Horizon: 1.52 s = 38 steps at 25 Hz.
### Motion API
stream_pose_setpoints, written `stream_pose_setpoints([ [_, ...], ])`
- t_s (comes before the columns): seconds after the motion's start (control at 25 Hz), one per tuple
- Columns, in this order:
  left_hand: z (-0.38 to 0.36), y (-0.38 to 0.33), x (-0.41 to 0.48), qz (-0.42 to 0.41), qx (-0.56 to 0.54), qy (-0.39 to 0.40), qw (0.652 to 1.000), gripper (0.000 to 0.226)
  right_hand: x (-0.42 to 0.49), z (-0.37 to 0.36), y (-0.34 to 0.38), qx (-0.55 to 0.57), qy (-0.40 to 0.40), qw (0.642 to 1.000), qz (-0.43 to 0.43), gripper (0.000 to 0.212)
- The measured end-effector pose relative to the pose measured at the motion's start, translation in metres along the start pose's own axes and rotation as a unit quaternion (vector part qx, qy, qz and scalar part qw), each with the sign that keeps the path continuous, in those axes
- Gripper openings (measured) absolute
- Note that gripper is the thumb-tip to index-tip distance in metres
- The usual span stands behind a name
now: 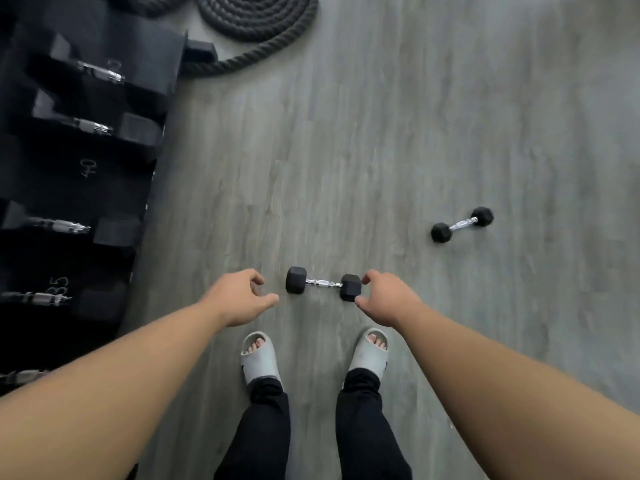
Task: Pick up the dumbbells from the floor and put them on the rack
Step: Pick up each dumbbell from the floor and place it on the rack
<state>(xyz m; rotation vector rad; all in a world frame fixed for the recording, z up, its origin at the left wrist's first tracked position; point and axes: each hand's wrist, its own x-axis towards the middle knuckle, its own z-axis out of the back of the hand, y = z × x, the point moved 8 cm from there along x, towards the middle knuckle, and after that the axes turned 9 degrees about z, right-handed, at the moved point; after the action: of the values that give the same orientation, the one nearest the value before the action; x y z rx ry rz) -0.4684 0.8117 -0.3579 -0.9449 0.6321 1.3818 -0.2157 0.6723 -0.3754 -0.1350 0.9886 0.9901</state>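
A small black hex dumbbell [323, 284] with a chrome handle lies on the grey wood floor just ahead of my feet. My left hand [239, 297] hovers to its left, fingers apart and curled, holding nothing. My right hand [388, 299] is beside the dumbbell's right head, thumb and fingers spread around it; whether they touch it is unclear. A second small dumbbell [462, 224] lies further off to the right. The black dumbbell rack [104, 188] stands along the left edge.
The rack holds several large black dumbbells, with markings 40 and 35 visible. A coiled thick black rope [256, 19] lies on the floor at the top. My feet in grey slides [259, 358] stand just behind the near dumbbell. Grey floor stretches to the right.
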Motion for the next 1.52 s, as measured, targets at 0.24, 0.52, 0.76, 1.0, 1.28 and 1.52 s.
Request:
stream_pose_setpoints([
  [0.24,-0.094,0.004,0.190,0.033,-0.029,0.026,0.999,0.058,0.182,-0.087,-0.064,0.014,0.032,0.999,-0.014,0.046],
  [0.52,-0.206,0.023,0.340,0.067,-0.025,0.014,0.997,0.079,0.302,-0.195,-0.144,0.036,0.041,0.996,-0.075,0.070],
  [0.76,-0.249,0.031,0.390,0.093,-0.097,0.003,0.991,0.102,0.335,-0.247,-0.182,0.174,0.033,0.974,-0.142,0.083],
  [1.0,-0.226,0.031,0.368,0.123,-0.135,-0.009,0.983,0.077,0.313,-0.232,-0.163,0.247,0.005,0.954,-0.172,0.064],
  [1.28,-0.054,0.015,0.245,0.090,-0.131,-0.084,0.984,0.070,0.222,-0.106,-0.046,0.280,-0.034,0.950,-0.135,0.053],
  [1.52,0.134,0.012,0.078,0.052,-0.133,-0.172,0.975,0.075,0.093,0.031,0.097,0.274,-0.091,0.955,-0.076,0.059],
])
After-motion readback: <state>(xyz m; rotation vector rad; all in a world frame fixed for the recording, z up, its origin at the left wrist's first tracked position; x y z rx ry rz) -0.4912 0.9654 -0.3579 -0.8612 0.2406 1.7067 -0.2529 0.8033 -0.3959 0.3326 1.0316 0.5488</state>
